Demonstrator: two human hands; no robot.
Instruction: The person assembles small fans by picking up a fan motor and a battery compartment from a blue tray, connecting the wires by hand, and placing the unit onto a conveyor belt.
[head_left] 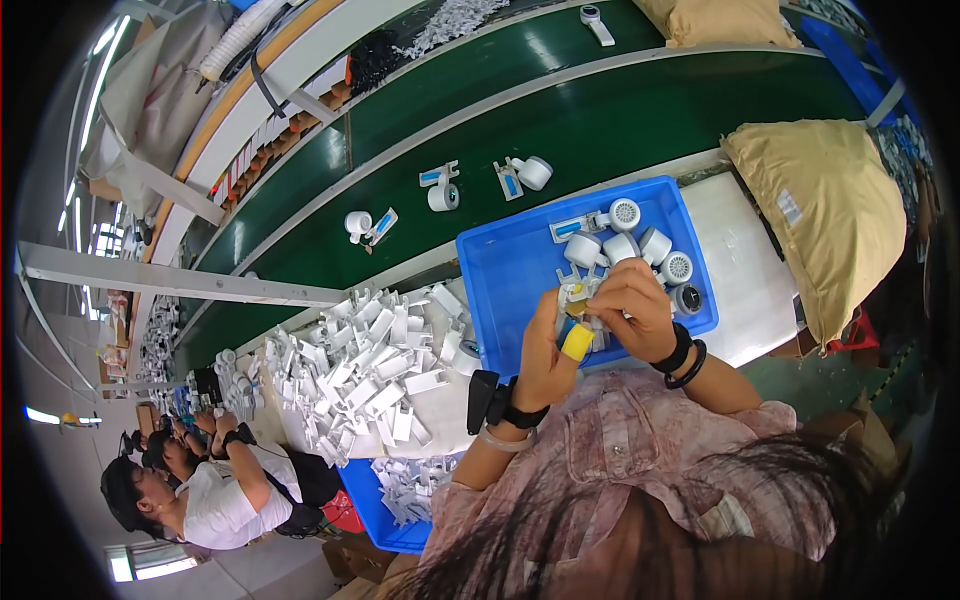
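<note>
Above the near edge of a blue tray [470, 290], my two hands meet around a small white plastic part [574, 296] with a yellow piece inside it. My left hand [543, 358] is closed on this part from the left. The bent, pinched fingers of my right hand [640, 312] press at its right side; what is between the fingertips is hidden. A bright yellow, short, roll-like piece [577, 342] shows just below the part, by my left hand; its kind is unclear. Several white round-headed units [583, 250] lie in the tray beyond my hands, some with grilles.
A heap of white plastic parts [370, 370] covers the bench on the left, above a second blue bin [385, 530]. Along the green conveyor [390, 200] lie several white units. A tan sack [820, 215] stands at right. Co-workers [225, 500] sit at far left.
</note>
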